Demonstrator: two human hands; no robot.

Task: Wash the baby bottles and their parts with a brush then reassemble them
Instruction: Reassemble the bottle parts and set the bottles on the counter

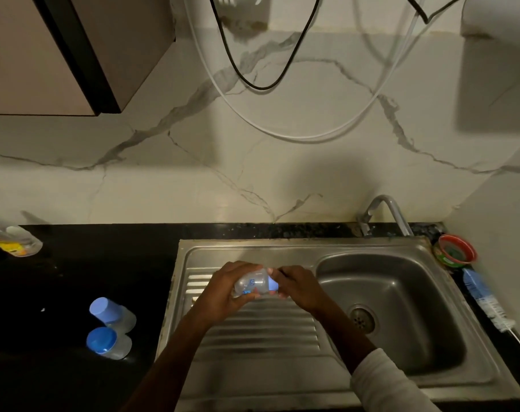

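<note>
Baby bottle (254, 284) held sideways over the sink's drainboard (261, 325): left hand (223, 288) wrapped round the body, right hand (297, 288) gripping the blue collar end. Looks like unscrewing or screwing. Bottle brush (487, 301) waiting untouched on the counter (74, 278), right of the basin.

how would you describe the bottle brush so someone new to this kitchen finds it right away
Start at the steel sink and look along the black counter strip to the right of the basin. The bottle brush lies there, running toward the viewer from the red-rimmed round dish in the corner. It is the only long thin thing there, with blue and white bristles and a thin wire handle.
</note>
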